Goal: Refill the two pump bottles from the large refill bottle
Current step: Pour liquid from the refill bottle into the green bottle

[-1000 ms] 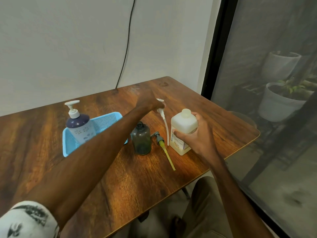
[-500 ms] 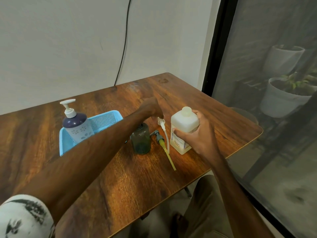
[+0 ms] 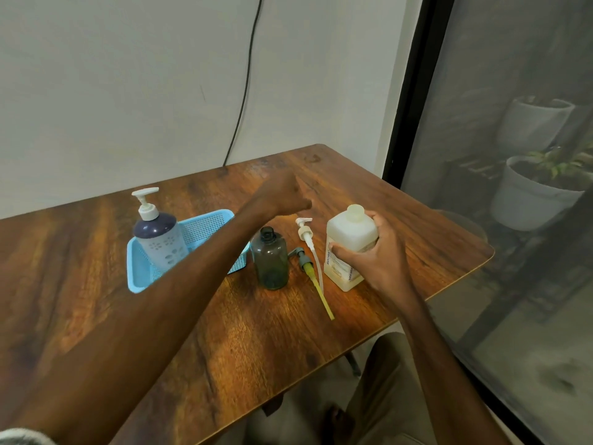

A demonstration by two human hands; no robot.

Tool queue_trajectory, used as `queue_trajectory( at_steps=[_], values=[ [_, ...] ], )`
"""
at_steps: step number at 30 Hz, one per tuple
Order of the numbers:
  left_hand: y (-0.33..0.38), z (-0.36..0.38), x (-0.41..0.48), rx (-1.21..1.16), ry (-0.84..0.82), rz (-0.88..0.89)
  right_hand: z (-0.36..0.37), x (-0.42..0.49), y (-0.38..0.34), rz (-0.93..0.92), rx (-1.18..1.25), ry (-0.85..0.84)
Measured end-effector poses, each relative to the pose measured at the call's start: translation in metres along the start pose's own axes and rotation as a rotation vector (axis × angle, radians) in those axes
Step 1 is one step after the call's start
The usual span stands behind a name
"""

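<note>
R hand (image 3: pixel 378 258) grips refill btl (image 3: pixel 351 229), upright on table (image 3: pixel 256 332), cap up.
Long axis vertical; hand wraps its mid-body from the right, thumb on front. L hand (image 3: pixel 284 194) curled, empty, above white pump (image 3: pixel 305 232) lying head-away btwn dark btl (image 3: pixel 269 258) & refill btl.

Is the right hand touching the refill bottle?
Touching. Head view shows the right hand wrapped round the refill bottle, thumb pressed on its front.

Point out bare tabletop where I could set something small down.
Bare wood lies in front of the dark bottle toward the front edge of the table, and at the far corner behind the refill bottle. Crowded: the gap between those two bottles, where the white pump and grey pump lie; the blue basket fills the left.
</note>
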State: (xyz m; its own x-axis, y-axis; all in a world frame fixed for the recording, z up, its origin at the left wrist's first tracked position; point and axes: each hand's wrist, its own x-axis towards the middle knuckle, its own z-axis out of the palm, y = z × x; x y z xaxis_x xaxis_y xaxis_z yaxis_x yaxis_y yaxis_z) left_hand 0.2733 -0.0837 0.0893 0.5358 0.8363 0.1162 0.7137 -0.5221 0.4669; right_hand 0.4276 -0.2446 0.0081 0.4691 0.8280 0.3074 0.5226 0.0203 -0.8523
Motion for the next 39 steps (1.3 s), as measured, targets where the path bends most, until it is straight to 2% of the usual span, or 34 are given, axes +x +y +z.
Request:
queue_trajectory(
  at_steps=[3,5,9,12,15,20,25,31,39],
  values=[
    [-0.006,0.001,-0.043,-0.135,0.175,0.023,0.002,-0.004,0.002,0.013,-0.001,0.032],
    [-0.011,0.006,-0.071,-0.207,0.231,-0.063,0.007,-0.012,0.007,0.049,-0.02,0.066],
    [-0.024,0.03,-0.109,-0.225,0.19,-0.255,0.014,-0.022,0.01,0.085,-0.032,0.13],
    [-0.028,0.047,-0.125,-0.211,0.179,-0.276,0.012,-0.023,0.007,0.078,-0.029,0.135],
    [-0.032,0.06,-0.132,-0.189,0.274,-0.284,0.011,-0.027,0.005,0.054,-0.031,0.141],
    [-0.044,0.069,-0.14,-0.324,0.344,-0.232,0.004,-0.038,0.003,0.014,-0.016,0.109],
    [-0.045,0.055,-0.157,-0.421,0.299,-0.13,-0.009,-0.046,-0.01,-0.029,0.006,0.084],
    [-0.059,0.036,-0.178,-0.532,0.255,-0.094,-0.016,-0.057,-0.033,-0.103,0.046,-0.022],
    [-0.072,0.014,-0.191,-0.55,0.303,0.08,0.009,-0.064,-0.049,-0.195,-0.019,-0.134]
  ],
)
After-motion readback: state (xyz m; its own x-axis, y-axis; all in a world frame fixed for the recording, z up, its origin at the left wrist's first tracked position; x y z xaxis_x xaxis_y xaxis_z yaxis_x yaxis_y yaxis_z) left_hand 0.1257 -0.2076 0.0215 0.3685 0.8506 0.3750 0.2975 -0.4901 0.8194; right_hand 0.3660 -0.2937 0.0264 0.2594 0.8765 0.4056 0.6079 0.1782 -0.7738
